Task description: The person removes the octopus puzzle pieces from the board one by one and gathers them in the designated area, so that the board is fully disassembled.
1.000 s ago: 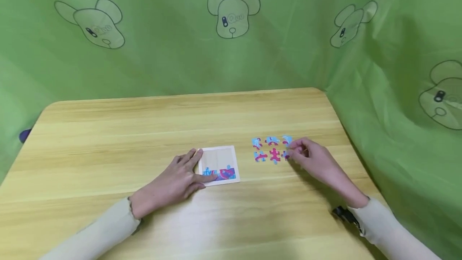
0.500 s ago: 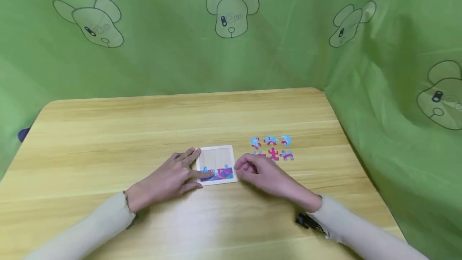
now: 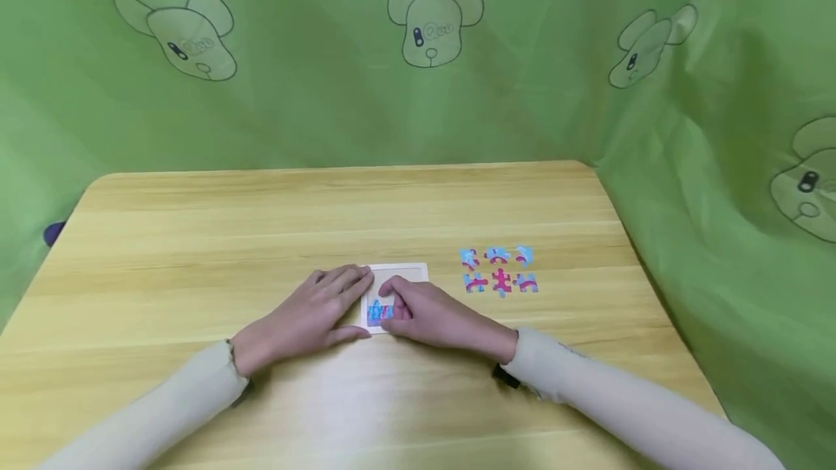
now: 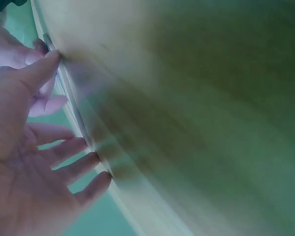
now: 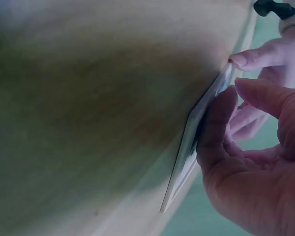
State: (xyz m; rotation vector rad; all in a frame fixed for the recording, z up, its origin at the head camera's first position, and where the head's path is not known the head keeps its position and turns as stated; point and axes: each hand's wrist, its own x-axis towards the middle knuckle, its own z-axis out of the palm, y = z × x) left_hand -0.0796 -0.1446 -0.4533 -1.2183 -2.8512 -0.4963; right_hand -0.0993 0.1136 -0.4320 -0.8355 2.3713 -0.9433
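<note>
A small square puzzle tray (image 3: 423, 270) with a pale wooden rim lies flat on the table. Blue and purple puzzle pieces (image 3: 379, 312) fill part of its near row; the right end of that row is hidden. My left hand (image 3: 307, 318) rests along the tray's left side, with its fingers fairly straight and the thumb at the near corner. Over the tray is my right hand (image 3: 424, 310), its thumb and index finger bent and apart, low over the pieces. No piece shows between them in the right wrist view, where the tray's edge (image 5: 179, 172) runs below the fingers.
Several loose blue and pink puzzle pieces (image 3: 501, 280) lie in two rows to the right of the tray. Wood-grain table (image 3: 261, 223) surrounds everything. Green curtain (image 3: 313, 93) with bear-head drawings hangs behind and at the right.
My right hand has come left from the loose pieces to above the tray. The left index finger has drawn back from the pieces to the tray's edge. The loose pieces remain in two rows.
</note>
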